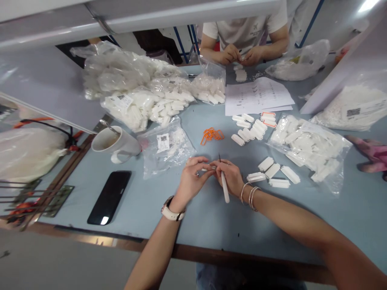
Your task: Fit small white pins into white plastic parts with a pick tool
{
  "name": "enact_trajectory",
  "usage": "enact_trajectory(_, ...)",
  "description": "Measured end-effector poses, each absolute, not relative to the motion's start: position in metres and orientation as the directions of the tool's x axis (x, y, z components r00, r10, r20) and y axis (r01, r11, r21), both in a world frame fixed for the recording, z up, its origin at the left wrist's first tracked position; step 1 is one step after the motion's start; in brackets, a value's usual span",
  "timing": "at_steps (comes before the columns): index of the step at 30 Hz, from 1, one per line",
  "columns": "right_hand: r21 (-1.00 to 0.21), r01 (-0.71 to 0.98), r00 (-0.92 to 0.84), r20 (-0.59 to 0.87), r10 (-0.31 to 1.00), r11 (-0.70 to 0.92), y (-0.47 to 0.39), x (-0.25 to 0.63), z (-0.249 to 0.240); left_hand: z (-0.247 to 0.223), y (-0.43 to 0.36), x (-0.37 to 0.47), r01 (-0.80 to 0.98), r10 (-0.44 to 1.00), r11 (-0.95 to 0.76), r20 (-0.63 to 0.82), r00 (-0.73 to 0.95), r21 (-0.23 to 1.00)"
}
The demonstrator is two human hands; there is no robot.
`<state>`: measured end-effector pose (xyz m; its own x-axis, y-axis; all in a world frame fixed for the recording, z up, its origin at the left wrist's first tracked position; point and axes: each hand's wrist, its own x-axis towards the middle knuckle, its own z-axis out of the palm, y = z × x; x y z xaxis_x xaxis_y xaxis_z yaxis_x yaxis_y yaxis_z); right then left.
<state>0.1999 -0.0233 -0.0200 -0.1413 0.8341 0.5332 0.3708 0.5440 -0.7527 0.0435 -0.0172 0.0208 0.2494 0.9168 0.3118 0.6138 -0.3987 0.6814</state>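
My left hand [193,175] is closed in a pinch on a small white plastic part [204,169], mostly covered by my fingers. My right hand [229,177] meets it at the same part and grips a white-handled tool [225,189] with a thin dark tip that points away from me. The tool's exact kind does not show. Just beyond my hands lies a heap of orange rectangular frames [211,135]. Loose white plastic pieces [273,170] lie right of my right hand, and more white pieces [252,129] are grouped farther back, a few with orange frames on them.
A mug with a spoon [116,145], a black phone [109,197] and a small labelled bag [166,147] lie to the left. Bags of white parts [142,96] fill the back left; another bag [311,145] lies right. Across the table, a co-worker's hands [242,54] work behind paper sheets [256,96].
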Motion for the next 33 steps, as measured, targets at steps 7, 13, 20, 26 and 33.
enact_trajectory(7,-0.761,0.350,-0.140,0.533,0.834,0.546,-0.022,0.200,-0.021,0.021,-0.017,0.045,0.636,0.928,-0.368,0.305,0.212,0.678)
enact_trajectory(13,-0.739,0.324,-0.159,0.573,0.804,0.590,-0.023,0.201,-0.015,0.020,-0.013,0.041,0.576,0.981,-0.172,0.083,0.178,0.799)
enact_trajectory(20,-0.713,0.256,-0.163,0.634,0.756,0.653,-0.024,0.200,-0.011,0.025,-0.017,0.045,0.416,0.986,-0.117,0.054,0.160,0.902)
enact_trajectory(26,-0.766,0.262,-0.125,0.576,0.808,0.587,-0.023,0.201,-0.013,0.027,-0.012,0.039,0.537,0.978,-0.201,0.136,0.158,0.819)
enact_trajectory(33,-0.845,0.282,-0.058,0.457,0.888,0.454,-0.026,0.201,-0.005,0.026,0.000,0.003,0.730,0.982,-0.191,0.120,0.149,0.656)
